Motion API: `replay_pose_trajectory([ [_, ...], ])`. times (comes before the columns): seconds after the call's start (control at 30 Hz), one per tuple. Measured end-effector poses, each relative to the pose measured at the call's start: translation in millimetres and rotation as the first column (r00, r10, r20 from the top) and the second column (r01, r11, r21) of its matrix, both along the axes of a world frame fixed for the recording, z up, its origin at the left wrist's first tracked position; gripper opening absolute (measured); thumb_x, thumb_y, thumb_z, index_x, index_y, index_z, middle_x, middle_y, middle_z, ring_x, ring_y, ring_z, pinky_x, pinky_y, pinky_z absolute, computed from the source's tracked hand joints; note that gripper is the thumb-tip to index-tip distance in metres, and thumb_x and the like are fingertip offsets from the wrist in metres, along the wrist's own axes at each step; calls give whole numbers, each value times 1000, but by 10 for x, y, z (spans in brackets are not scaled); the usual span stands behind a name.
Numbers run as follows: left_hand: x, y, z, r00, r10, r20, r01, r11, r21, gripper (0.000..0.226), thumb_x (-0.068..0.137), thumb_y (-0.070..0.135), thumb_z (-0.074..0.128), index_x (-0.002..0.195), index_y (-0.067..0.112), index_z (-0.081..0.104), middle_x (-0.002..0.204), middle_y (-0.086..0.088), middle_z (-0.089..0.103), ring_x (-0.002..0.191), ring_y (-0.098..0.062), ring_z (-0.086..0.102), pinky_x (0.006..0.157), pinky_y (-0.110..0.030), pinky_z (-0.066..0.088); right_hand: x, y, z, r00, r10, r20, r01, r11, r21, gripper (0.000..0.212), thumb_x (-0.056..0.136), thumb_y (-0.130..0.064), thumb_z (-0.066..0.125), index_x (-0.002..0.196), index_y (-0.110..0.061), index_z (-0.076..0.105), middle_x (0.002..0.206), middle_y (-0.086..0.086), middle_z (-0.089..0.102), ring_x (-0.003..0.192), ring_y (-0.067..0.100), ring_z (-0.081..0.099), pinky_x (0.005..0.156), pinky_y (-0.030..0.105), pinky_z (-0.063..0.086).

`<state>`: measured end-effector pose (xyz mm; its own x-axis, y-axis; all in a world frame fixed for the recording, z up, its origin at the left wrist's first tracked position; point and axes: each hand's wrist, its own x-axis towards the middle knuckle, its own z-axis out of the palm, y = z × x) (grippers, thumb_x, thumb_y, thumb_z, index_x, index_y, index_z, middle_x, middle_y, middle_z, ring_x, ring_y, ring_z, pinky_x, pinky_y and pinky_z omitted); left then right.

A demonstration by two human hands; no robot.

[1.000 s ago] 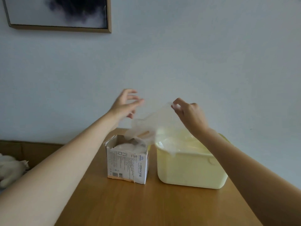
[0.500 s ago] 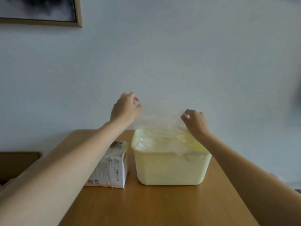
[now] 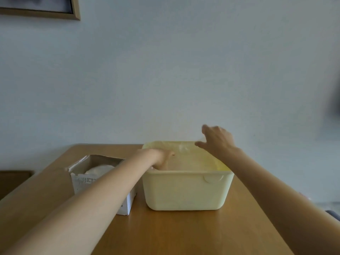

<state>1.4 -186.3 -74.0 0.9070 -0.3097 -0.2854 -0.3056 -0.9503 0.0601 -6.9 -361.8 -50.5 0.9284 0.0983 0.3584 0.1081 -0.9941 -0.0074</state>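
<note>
A pale yellow plastic bin [image 3: 184, 192] stands on the wooden table [image 3: 184, 234]. A thin clear plastic liner [image 3: 195, 159] lies inside it and over its rim. My left hand [image 3: 159, 157] reaches down into the bin at its left side and presses the liner inward; its fingertips are hidden below the rim. Over the far right corner of the bin, my right hand [image 3: 217, 140] is held with fingers spread, touching the liner's edge there.
An opened cardboard box [image 3: 81, 181] with white folded plastic [image 3: 99, 169] inside stands just left of the bin, partly behind my left forearm. A plain wall rises behind the table. A framed picture [image 3: 73, 13] hangs at the top left.
The clear liner, held up above the bin earlier, has come down into it. My left hand dropped from above the rim into the bin. My right hand loosened and spread its fingers.
</note>
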Motion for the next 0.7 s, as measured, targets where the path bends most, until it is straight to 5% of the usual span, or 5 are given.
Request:
replay_pose_trajectory([
  [0.07, 15, -8, -1, 1000, 11, -19, -11, 1000, 0, 73, 90, 19, 57, 150, 18, 15, 146, -6, 35, 124, -26, 47, 101, -37, 43, -56, 105, 80, 977, 197, 82, -199, 980, 22, 36, 88, -34, 62, 114, -11, 53, 110, 6, 59, 110, 24, 50, 80, 34, 46],
  [0.13, 25, -16, -25, 999, 35, 0, -35, 999, 13, 67, 92, 22, 54, 149, 20, 19, 145, -6, 39, 124, -26, 48, 102, -37, 42, -46, 175, 17, 933, 324, -156, -317, 946, 67, 37, 86, -29, 66, 118, -15, 55, 115, 5, 57, 109, 23, 53, 85, 31, 44],
  [0.27, 41, -37, -65, 996, 85, -38, -81, 991, 108, 57, 99, 22, 41, 149, 30, 15, 151, -3, 30, 133, -26, 38, 107, -40, 36, 39, 154, -217, 757, 40, -652, -160, 979, -126, 70, 91, -24, 58, 148, -32, 18, 149, 7, 20, 127, 34, 41, 99, 41, 41],
  [0.47, 36, -130, -73, 991, 124, -54, -108, 966, 235, 50, 103, 37, 22, 150, 23, 15, 152, 0, 27, 134, -23, 36, 103, -31, 32, 358, 44, -500, 671, -207, -712, 57, 972, -229, 83, 77, -78, 15, 148, -35, 23, 155, 1, 24, 138, 31, 29, 111, 49, 24],
  [0.7, 89, -44, 5, 976, 111, -186, -63, 967, 248, 49, 100, 24, 35, 148, 23, 26, 151, -1, 31, 130, -24, 43, 104, -33, 39, 259, 114, -301, 596, -97, -797, 17, 994, -108, 53, 99, -33, 40, 148, -31, 19, 152, 6, 28, 135, 28, 36, 103, 38, 35],
])
